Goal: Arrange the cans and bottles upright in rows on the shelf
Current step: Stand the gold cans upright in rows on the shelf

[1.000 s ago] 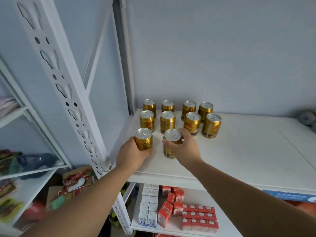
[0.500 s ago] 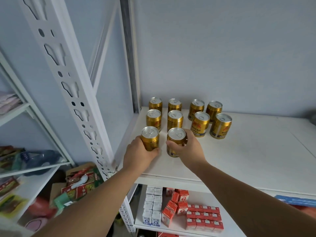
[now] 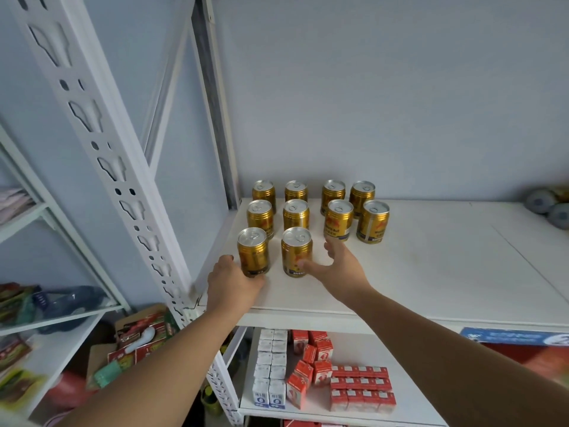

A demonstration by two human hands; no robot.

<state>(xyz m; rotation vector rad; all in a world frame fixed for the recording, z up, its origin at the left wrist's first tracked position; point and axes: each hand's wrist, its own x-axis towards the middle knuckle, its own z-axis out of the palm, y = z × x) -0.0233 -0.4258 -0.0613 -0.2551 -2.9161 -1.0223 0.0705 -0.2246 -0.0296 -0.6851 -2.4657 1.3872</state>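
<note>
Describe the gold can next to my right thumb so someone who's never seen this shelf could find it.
Start at the white shelf holding ten upright gold cans by its left post. The two nearest its front edge form the short front row. The right-hand can of that pair is yours: the open right hand cups it, thumb on its lower side; the left hand is at its neighbour.

Wall: pale blue-grey, plain, evenly lit. Shelf: white board, perforated white upright at left. Second white rack further left, beside it.
</note>
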